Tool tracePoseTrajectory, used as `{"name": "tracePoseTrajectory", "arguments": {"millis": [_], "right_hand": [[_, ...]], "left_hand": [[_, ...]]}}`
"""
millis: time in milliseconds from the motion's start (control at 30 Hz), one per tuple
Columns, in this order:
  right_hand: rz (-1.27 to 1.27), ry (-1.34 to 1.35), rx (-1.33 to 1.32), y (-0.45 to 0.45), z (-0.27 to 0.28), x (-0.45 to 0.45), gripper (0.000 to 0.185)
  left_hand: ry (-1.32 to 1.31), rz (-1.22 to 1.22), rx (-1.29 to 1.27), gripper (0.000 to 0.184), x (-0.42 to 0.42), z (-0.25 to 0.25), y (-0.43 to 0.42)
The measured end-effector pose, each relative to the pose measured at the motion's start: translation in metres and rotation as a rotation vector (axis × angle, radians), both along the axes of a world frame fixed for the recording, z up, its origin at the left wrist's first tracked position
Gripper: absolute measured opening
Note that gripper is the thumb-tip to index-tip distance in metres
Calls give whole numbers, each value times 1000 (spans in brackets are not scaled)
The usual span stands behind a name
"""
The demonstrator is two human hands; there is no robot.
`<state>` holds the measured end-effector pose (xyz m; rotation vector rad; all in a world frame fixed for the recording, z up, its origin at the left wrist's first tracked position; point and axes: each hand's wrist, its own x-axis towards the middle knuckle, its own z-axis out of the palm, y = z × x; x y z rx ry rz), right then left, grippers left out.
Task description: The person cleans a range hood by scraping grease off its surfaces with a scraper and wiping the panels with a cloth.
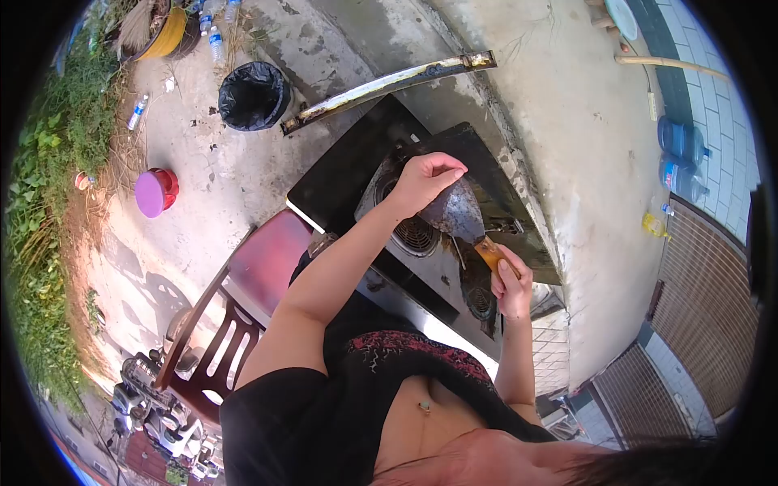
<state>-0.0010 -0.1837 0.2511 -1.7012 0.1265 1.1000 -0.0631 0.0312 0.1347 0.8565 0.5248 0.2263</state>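
Concrete ground [194,150] spreads across the left and far parts of the scene. In the middle sits a dark, cooktop-like unit [324,186] with black panels, a worn metal surface and round burner-like parts. A brown chair [267,255] with a reddish seat stands just beside it, to the near left. Past the unit, on its far side, lies a long stained metal strip [389,85]. Farther left of the strip is a bin [254,95] lined with a black bag, and nearer, well to the left, a red stool [154,193] with a purple top. Large blue water jugs [681,158] lie at the far right.

A scraper [458,215], broad and spotted of blade, is above the middle of the unit, slanting from far left to near right. The right hand [511,283] is wrapped around its wooden handle. The left hand [429,185] is at the blade's far end, thumb and fingers drawn narrow; whether they pinch anything cannot be told. Smallest is a yellowish bottle [655,225], lying nearer than the jugs.
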Motion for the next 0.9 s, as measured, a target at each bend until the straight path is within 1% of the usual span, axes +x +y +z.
{"name": "tracePoseTrajectory", "arguments": {"millis": [100, 167, 200, 233, 300, 367, 433, 467, 567, 700, 733, 833, 867, 900], "right_hand": [[-127, 7, 104, -17, 17, -21, 32], [-192, -50, 111, -26, 21, -34, 32], [-231, -73, 111, -32, 28, -40, 32], [-271, -102, 124, -36, 28, -45, 32], [-235, -158, 135, -45, 37, -49, 32], [-223, -154, 170, -50, 39, -54, 30], [-198, -185, 191, -53, 47, -59, 29], [-184, -203, 196, -55, 49, -62, 29], [-222, -235, 212, -63, 59, -70, 30], [-447, -183, 308, -74, 62, -80, 31], [-428, -198, 317, -79, 64, -79, 31], [-349, -231, 313, -84, 68, -80, 31], [-317, -244, 306, -85, 69, -81, 31], [-350, -259, 313, -86, 69, -82, 31]], "left_hand": [[-7, 15, -100, 13, -13, 12, -14], [19, 36, -186, 11, -21, 20, -16], [120, 50, -221, 8, -27, 33, -19], [100, 33, -241, 7, -31, 34, -17], [68, -3, -288, 6, -37, 37, -18], [63, -103, -278, 8, -32, 58, -21], [43, -195, -97, 10, -26, 77, -33], [14, -211, -50, 10, -24, 71, -37], [-33, -195, -117, 14, -27, 75, -44], [49, -202, -154, 8, -43, 85, -40], [48, -213, -146, 9, -47, 87, -40], [-30, -238, -297, 11, -43, 101, -50], [-46, -305, -264, 13, -41, 108, -54], [-58, -329, -169, 12, -41, 108, -58]]}}
